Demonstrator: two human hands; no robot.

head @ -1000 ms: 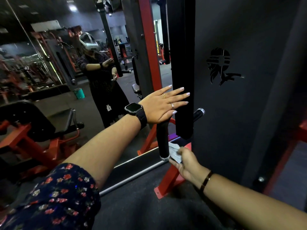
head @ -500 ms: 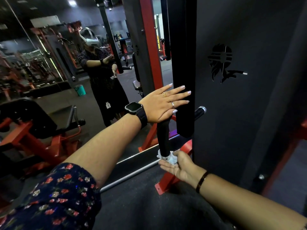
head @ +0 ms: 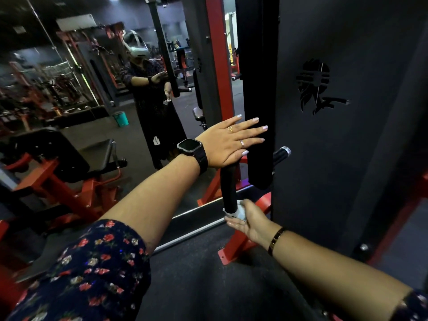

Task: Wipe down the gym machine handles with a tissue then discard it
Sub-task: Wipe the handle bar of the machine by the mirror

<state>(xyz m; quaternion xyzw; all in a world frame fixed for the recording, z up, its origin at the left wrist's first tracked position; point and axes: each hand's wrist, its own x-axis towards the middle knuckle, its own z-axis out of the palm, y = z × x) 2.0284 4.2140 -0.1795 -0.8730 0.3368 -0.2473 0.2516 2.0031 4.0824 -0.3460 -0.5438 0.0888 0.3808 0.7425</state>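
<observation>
A black foam handle (head: 228, 188) hangs upright from the machine and ends in a silver cap. My right hand (head: 249, 220) sits at that lower end, palm up, fingers reaching under the cap. Its thumb holds a crumpled white tissue (head: 240, 210) against the handle's base. My left hand (head: 228, 141) rests flat on the black upright bar (head: 259, 89), fingers straight and spread, just above the handle's top. A second short black handle (head: 281, 154) with a silver tip sticks out to the right of the bar.
The machine's black panel (head: 347, 147) fills the right side. A red frame foot (head: 234, 249) stands on the dark floor below my right hand. A wall mirror (head: 104, 89) on the left reflects a person and a green bucket (head: 121, 118). A red and black bench (head: 58, 163) stands at left.
My right hand slid from the right side of the handle's lower end to beneath its cap, palm turning up, with the tissue kept against the handle. My left hand stayed on the bar.
</observation>
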